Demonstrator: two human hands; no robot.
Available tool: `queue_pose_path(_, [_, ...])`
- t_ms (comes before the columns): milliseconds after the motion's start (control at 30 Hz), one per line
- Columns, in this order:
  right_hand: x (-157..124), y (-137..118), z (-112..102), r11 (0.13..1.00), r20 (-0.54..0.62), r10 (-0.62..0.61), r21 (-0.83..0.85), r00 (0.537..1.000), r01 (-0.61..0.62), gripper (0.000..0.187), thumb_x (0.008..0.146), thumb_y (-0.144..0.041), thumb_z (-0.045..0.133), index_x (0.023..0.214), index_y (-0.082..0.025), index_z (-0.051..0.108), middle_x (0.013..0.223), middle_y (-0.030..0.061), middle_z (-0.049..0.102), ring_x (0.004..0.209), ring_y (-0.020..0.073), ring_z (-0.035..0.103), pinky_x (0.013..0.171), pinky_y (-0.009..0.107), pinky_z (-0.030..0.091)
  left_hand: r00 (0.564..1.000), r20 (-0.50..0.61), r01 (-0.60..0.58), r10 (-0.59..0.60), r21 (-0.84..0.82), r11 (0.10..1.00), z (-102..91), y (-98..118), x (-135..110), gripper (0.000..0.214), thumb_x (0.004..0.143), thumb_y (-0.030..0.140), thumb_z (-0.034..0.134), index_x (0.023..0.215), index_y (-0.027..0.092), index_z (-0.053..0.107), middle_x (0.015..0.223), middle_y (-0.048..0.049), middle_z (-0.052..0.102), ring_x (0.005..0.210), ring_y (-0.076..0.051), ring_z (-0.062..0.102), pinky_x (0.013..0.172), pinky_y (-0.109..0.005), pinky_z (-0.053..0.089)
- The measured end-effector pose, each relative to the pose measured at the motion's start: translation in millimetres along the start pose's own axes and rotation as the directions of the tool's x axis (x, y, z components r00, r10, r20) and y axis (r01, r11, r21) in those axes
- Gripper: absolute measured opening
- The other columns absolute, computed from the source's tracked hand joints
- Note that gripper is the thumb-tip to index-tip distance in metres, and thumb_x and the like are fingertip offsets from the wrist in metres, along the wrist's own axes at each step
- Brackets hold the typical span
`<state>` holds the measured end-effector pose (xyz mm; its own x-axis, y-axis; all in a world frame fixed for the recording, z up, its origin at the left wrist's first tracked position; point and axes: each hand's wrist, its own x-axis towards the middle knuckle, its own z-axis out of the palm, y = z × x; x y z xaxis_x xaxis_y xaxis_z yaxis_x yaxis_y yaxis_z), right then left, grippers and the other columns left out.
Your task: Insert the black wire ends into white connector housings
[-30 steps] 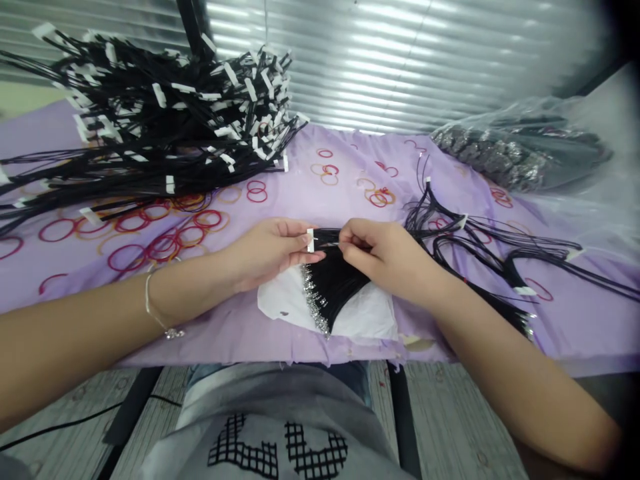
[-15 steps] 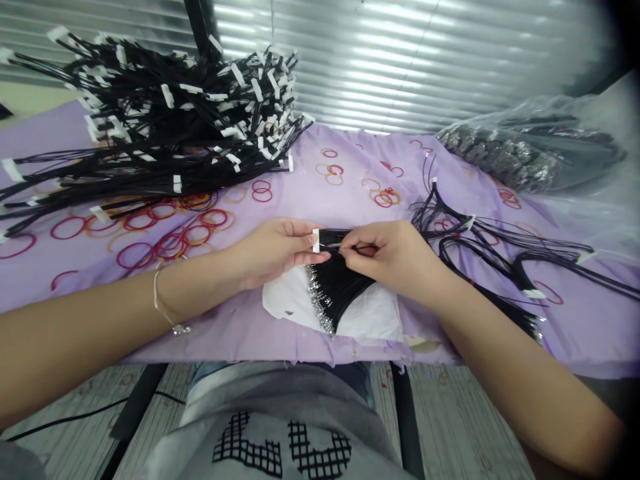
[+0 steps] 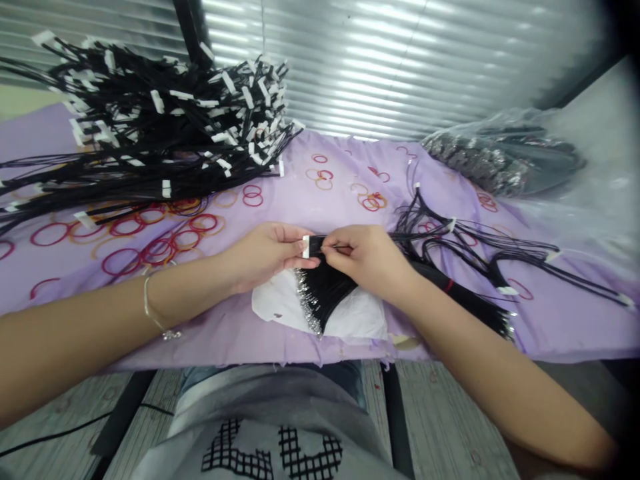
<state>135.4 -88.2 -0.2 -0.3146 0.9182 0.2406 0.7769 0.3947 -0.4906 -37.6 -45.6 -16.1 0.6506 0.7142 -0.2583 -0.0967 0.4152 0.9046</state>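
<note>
My left hand point(image 3: 263, 253) pinches a small white connector point(image 3: 306, 247) at the end of a bunch of thin black wires. My right hand point(image 3: 364, 257) is closed, its fingertips pinching a single black wire point(image 3: 336, 247) right beside the connector. Below both hands a fan of black wires with silver terminals point(image 3: 320, 293) lies on a white sheet point(image 3: 280, 303) near the table's front edge. A thin bracelet hangs on my left wrist.
A purple cloth with ring patterns point(image 3: 310, 193) covers the table. A big heap of black wire harnesses with white connectors point(image 3: 150, 127) fills the back left. Loose wire harnesses point(image 3: 475, 247) spread on the right. A clear plastic bag of parts point(image 3: 505, 157) lies at the back right.
My right fingertips have closed in on the connector in my left hand. The view has shifted slightly; the hands stay in the same spot over the white sheet.
</note>
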Motion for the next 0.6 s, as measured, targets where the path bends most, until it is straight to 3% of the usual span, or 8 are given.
queue_pose_path(133, [1, -2, -6, 0.998, 0.01, -0.062, -0.013, 0.998, 0.063, 0.014, 0.078, -0.015, 0.052, 0.077, -0.011, 0.065, 0.068, 0.0011, 0.06, 0.058, 0.0064, 0.047, 0.059, 0.019, 0.035, 1.0, -0.005, 0.001, -0.001, -0.014, 1.0, 0.1, 0, -1, 0.011, 0.08, 0.01, 0.057, 0.087, 0.007, 0.064, 0.088, -0.0059, 0.066, 0.08, -0.01, 0.063, 0.088, -0.026, 0.047])
queue_pose_path(233, [-7, 9, -32, 0.983, -0.039, -0.171, -0.067, 0.985, 0.168, 0.018, 0.083, -0.018, 0.051, 0.093, -0.012, 0.063, 0.09, 0.0056, 0.062, 0.081, 0.0106, 0.054, 0.077, 0.023, 0.042, 0.999, 0.0, -0.046, 0.046, -0.04, 0.998, 0.7, 4, -4, 0.011, 0.078, 0.012, 0.06, 0.088, 0.01, 0.065, 0.089, -0.0043, 0.067, 0.082, -0.012, 0.064, 0.091, -0.029, 0.046])
queue_pose_path(300, [-19, 27, -53, 0.981, -0.094, -0.141, -0.146, 0.985, 0.127, 0.028, 0.083, -0.022, 0.051, 0.109, -0.014, 0.059, 0.111, 0.0085, 0.058, 0.097, 0.0139, 0.054, 0.088, 0.03, 0.042, 0.991, 0.087, -0.098, 0.1, -0.023, 0.995, 2.4, 8, -7, 0.018, 0.079, 0.018, 0.061, 0.095, 0.01, 0.064, 0.099, -0.0076, 0.067, 0.091, -0.015, 0.063, 0.095, -0.032, 0.044])
queue_pose_path(367, [-30, 51, -71, 0.965, -0.063, -0.044, -0.261, 0.997, 0.027, 0.042, 0.08, -0.023, 0.055, 0.121, -0.018, 0.054, 0.125, 0.0099, 0.05, 0.116, 0.0199, 0.045, 0.1, 0.039, 0.036, 0.958, 0.233, -0.174, 0.167, 0.01, 0.985, 4.3, 11, -11, 0.029, 0.081, 0.022, 0.06, 0.107, 0.011, 0.062, 0.116, -0.0118, 0.061, 0.107, -0.018, 0.058, 0.102, -0.034, 0.038])
queue_pose_path(467, [-40, 83, -83, 0.959, 0.06, 0.039, -0.281, 0.997, -0.02, 0.032, 0.08, -0.03, 0.056, 0.109, -0.016, 0.062, 0.126, 0.0125, 0.049, 0.119, 0.0235, 0.044, 0.104, 0.043, 0.032, 0.889, 0.38, -0.323, 0.257, 0.12, 0.939, 5.1, 11, -17, 0.043, 0.083, 0.026, 0.056, 0.124, 0.014, 0.051, 0.134, -0.0119, 0.047, 0.123, -0.019, 0.046, 0.108, -0.034, 0.03])
queue_pose_path(533, [-42, 91, -83, 0.966, 0.093, 0.025, -0.26, 0.995, 0.0, 0.024, 0.083, -0.033, 0.054, 0.095, -0.015, 0.064, 0.113, 0.0111, 0.058, 0.108, 0.0199, 0.052, 0.099, 0.037, 0.038, 0.865, 0.415, -0.429, 0.28, 0.327, 0.842, 4.1, 8, -20, 0.048, 0.087, 0.032, 0.05, 0.131, 0.015, 0.043, 0.138, -0.0119, 0.042, 0.126, -0.019, 0.041, 0.109, -0.034, 0.028])
queue_pose_path(600, [-44, 90, -81, 0.965, 0.063, 0.029, -0.26, 0.998, -0.011, 0.025, 0.086, -0.035, 0.049, 0.091, -0.014, 0.063, 0.1, 0.0101, 0.062, 0.095, 0.0175, 0.058, 0.088, 0.033, 0.045, 0.833, 0.492, -0.533, 0.254, 0.589, 0.608, 3.2, 4, -23, 0.052, 0.09, 0.038, 0.04, 0.135, 0.013, 0.037, 0.142, -0.0143, 0.035, 0.13, -0.02, 0.036, 0.11, -0.035, 0.026])
